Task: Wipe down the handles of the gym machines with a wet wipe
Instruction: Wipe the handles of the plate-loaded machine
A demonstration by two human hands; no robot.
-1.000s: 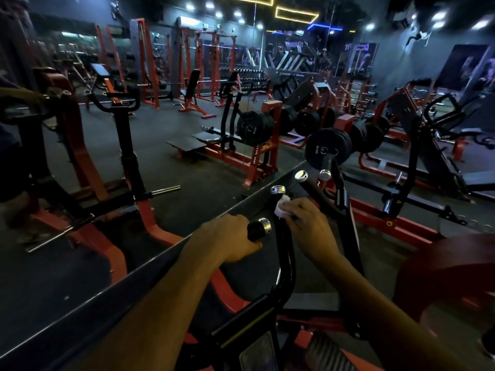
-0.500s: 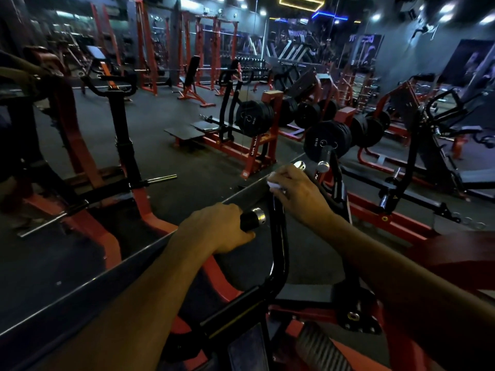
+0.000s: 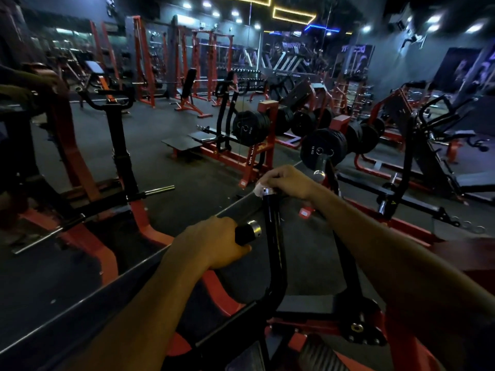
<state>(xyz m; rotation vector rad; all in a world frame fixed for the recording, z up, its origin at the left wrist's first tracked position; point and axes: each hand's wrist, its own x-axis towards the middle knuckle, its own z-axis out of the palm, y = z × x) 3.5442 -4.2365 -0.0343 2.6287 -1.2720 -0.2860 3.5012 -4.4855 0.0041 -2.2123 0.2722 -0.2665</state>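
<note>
The right hand (image 3: 288, 180) is curled over the top end of a glossy black upright handle bar (image 3: 272, 223), its fingers pinching a crumpled white wet wipe (image 3: 259, 189) against the bar's small chrome end cap, so the wipe sits at the very tip of that handle with a bit of it showing below the fingertips. The left hand (image 3: 214, 243) is closed in a fist around a short black side grip with a round chrome end (image 3: 247, 232), which pokes out to the right of the knuckles just beside the upright bar. Both bare forearms reach in from the bottom of the view. The upright bar bends at its lower part and joins a black-and-red machine frame (image 3: 316, 325) directly beneath the arms. Behind the hands a long dark grey ledge (image 3: 80, 303) slants from the lower left up toward the wipe. Beyond it stretches a dark grey rubber gym floor (image 3: 187, 167), matte and lightly scuffed. To the left stands a red and black machine with a chrome sleeve (image 3: 159, 190) jutting out. Past the right hand, black weight plates (image 3: 321, 151) hang on red frames, one marked 15 KG. Red racks (image 3: 203, 57) line the far wall. The room is dim, lit by white ceiling spotlights and yellow strip lights (image 3: 293, 14).
</note>
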